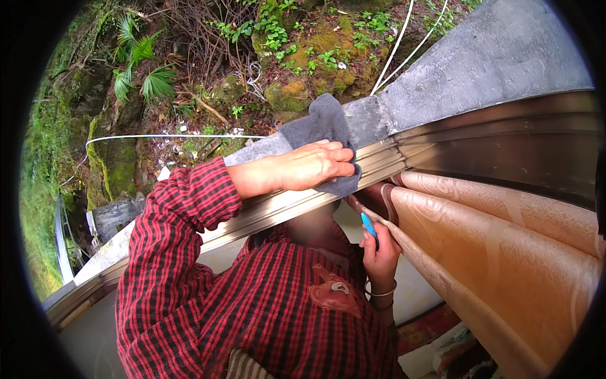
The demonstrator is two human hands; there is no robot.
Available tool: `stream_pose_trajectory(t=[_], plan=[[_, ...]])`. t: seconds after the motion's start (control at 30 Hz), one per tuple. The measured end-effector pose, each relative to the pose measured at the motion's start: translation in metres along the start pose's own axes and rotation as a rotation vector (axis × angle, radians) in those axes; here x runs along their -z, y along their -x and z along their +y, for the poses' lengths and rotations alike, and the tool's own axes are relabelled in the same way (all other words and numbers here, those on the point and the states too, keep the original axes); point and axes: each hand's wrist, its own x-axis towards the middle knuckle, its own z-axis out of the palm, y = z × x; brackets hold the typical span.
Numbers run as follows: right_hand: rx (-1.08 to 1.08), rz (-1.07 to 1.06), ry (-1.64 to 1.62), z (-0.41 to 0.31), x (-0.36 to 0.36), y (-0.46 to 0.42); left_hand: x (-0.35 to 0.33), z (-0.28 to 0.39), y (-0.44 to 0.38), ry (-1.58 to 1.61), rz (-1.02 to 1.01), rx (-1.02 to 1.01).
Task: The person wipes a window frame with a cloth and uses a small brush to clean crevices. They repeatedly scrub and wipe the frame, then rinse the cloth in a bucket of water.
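My left hand [312, 166] lies palm down on a dark grey cloth [326, 116], its fingers bent over it. The cloth drapes across a metal window track [378, 158] and onto the concrete ledge [364, 116] outside. Close to my body, my right hand [381, 251] grips a small blue-and-black tool [368, 225], tip upward; its exact kind is unclear. The edge of a tan patterned curtain [450, 218] runs right against this hand, and I cannot tell whether the fingers also hold it. A bracelet [382, 291] circles my right wrist.
Dark window glass and frame [502, 142] stand at the right, above the curtain. Beyond the ledge, a mossy slope [303, 94] bears plants and litter. White cables [175, 136] cross outside. A red patterned surface [421, 329] shows low at the right.
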Motion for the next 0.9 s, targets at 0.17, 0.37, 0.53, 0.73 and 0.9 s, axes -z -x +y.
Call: stream_pose_trajectory(t=[0.17,0.37,0.53,0.73,0.9], plan=[[-0.025,0.006,-0.003,0.002,-0.002,0.007,-0.029,-0.002,-0.049,-0.185,0.195,0.097],[0.037,0.016,0.027,-0.009,-0.003,0.009,-0.050,-0.002,-0.094,-0.432,0.376,0.091],[0.027,0.026,0.021,-0.013,-0.003,0.017,-0.011,0.006,-0.081,-0.421,0.510,0.006],[0.011,0.054,0.010,-0.009,-0.005,0.023,0.044,0.037,-0.010,-0.423,0.262,-0.195],[0.036,0.033,-0.005,-0.007,-0.007,0.026,0.010,0.044,0.050,-0.377,0.094,-0.208]])
